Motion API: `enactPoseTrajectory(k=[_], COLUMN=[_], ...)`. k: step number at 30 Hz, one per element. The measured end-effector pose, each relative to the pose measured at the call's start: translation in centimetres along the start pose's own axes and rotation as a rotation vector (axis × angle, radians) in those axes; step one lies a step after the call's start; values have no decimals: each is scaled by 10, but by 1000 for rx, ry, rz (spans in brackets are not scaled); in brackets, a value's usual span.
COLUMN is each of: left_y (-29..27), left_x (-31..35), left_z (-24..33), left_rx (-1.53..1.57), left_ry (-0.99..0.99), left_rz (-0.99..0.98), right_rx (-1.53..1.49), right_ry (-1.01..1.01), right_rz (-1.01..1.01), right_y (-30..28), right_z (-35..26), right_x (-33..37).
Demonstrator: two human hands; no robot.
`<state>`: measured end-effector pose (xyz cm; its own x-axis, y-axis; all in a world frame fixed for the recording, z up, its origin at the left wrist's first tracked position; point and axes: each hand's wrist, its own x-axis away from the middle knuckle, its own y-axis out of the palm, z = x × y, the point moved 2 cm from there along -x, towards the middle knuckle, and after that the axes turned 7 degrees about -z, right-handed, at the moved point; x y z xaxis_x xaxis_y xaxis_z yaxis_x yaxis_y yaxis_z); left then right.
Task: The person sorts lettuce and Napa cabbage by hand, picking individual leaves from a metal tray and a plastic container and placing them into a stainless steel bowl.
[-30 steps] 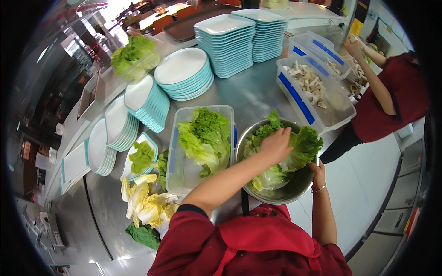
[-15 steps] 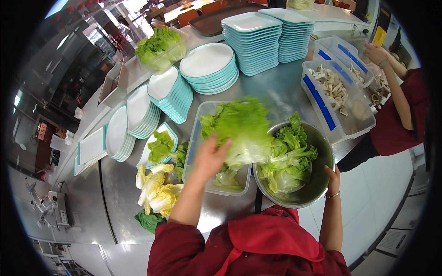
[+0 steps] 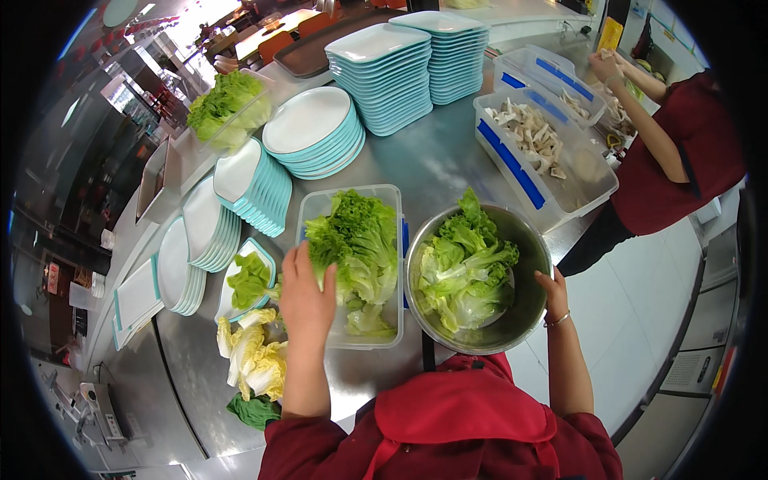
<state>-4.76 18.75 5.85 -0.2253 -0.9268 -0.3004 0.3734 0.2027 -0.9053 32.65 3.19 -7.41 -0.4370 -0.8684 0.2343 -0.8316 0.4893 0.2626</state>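
Observation:
My left hand [image 3: 307, 290] is over the left wall of a clear plastic tub [image 3: 389, 336], its fingers apart and holding nothing. Beside its fingertips, green leaf lettuce [image 3: 356, 240] lies in the tub; whether they touch it I cannot tell. My right hand [image 3: 554, 296] grips the right rim of a round steel bowl [image 3: 524, 316], thumb toward the inside. More leaf lettuce [image 3: 464, 276] fills the bowl's left part. The bowl stands right of the tub at the counter's near edge.
Stacked white-and-turquoise plates [image 3: 312, 132] line the counter's far and left sides. Yellowish cabbage leaves [image 3: 252, 352] lie left of my forearm. At the right, a co-worker in a dark red sleeve [image 3: 696, 120] stands by tubs of sliced mushrooms [image 3: 532, 136]. Another lettuce container [image 3: 240, 120] stands far left.
My left hand has let go of a bunch of lettuce, which now rests in the tub, and has drawn back left. My right hand still holds the bowl. The whole view has shifted.

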Motion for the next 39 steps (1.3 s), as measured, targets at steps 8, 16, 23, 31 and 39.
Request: enactPoseTrajectory(k=[8,16,23,31,39], left_y=[84,167,117,146,167], left_x=[-8,-7,-7,22,35], left_z=[129,176,181,174,191], left_rx=[389,20,226,144,-63], left_ry=[594,646,638,618,576], left_rz=[-524,-628,-586,-856,-958], right_rx=[-49,-86,-69,-56,-101], right_ry=[-9,-44,-34,-42,-43], right_rz=[-1,-26,-8,-8,-19], right_y=[3,3,0,-1,0], right_z=[-1,2,3,6,4], right_x=[-1,-2,-1,-4,-3])
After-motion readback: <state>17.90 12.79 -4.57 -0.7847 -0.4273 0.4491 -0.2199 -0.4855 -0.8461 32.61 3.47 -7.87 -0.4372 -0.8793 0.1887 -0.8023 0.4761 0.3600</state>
